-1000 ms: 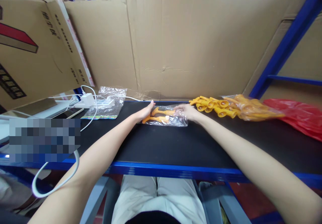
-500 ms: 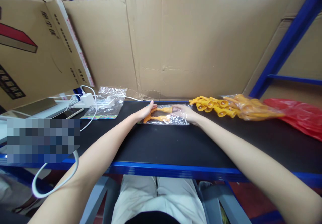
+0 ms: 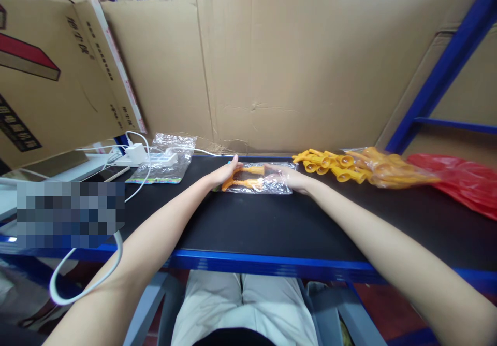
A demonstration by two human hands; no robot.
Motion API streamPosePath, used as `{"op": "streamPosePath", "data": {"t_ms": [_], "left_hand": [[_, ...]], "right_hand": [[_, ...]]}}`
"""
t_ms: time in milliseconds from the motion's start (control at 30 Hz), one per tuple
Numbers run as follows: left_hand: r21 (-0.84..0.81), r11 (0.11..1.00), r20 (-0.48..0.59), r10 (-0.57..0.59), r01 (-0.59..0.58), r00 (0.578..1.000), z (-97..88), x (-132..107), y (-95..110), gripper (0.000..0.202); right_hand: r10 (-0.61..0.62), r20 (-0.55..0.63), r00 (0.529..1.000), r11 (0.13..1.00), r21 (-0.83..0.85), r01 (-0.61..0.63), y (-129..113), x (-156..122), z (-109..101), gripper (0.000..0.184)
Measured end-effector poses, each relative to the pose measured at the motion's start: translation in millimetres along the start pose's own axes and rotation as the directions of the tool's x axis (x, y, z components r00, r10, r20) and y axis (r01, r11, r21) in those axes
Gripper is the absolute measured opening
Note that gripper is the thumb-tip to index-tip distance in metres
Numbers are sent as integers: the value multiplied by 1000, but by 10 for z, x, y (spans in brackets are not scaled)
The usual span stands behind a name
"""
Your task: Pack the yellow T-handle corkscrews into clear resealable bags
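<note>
A small clear plastic bag (image 3: 267, 187) with two orange plastic pieces (image 3: 248, 176) inside lies on the black bench top (image 3: 272, 221). My left hand (image 3: 225, 172) rests with fingers stretched flat against the bag's left end. My right hand (image 3: 289, 176) lies flat on the bag's right end, fingers extended over the plastic. Both arms reach far forward across the bench.
A heap of loose orange pieces (image 3: 324, 161) and a clear bag full of them (image 3: 384, 167) lie to the right, beside a red plastic bag (image 3: 458, 177). At the left are printed clear bags (image 3: 165, 159), a white charger (image 3: 135, 154) with cables, and cardboard walls (image 3: 287, 66) behind.
The bag with the orange pieces has shifted slightly away from me, toward the cardboard. Both hands stayed on its ends, pressing it flatter.
</note>
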State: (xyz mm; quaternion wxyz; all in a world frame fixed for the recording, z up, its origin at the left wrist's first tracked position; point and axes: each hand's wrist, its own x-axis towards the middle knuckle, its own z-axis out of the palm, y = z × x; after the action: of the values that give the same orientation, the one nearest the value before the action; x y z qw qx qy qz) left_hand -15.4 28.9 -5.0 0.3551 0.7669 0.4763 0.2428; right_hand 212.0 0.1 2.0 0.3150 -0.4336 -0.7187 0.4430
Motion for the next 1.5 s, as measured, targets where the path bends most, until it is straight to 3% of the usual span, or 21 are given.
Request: {"op": "streamPosePath", "data": {"t_ms": [300,533,767,1000,1233,1400,1500], "left_hand": [[-55,998,6,33,-33,999,-10,53,-96,78],[-29,999,-25,-13,12,1000,-20,13,-28,80],[-11,1000,-8,14,-14,1000,-95,27,-91,84],[-24,1000,-15,-2,2,1000,-115,-33,-21,81],[3,1000,-52,-5,6,999,-95,0,-32,82],[152,988,-176,51,-24,983,-34,9,-48,79],[248,968,-157,82,-41,984,9,-40,18,74]], "right_hand": [[-9,14,1000,1000,-28,9,43,16,-31,70],[-8,-22,1000,997,-81,6,21,15,-19,68],[-34,-102,994,982,-188,14,-1,25,-75,36],[3,119,993,980,-198,21,-58,-39,-85,29],[0,220,975,975,-217,49,-98,-66,-70,31],[-37,260,965,968,-231,100,-114,-73,-60,31],[-61,288,956,970,-209,124,-118,-76,-49,32]]}}
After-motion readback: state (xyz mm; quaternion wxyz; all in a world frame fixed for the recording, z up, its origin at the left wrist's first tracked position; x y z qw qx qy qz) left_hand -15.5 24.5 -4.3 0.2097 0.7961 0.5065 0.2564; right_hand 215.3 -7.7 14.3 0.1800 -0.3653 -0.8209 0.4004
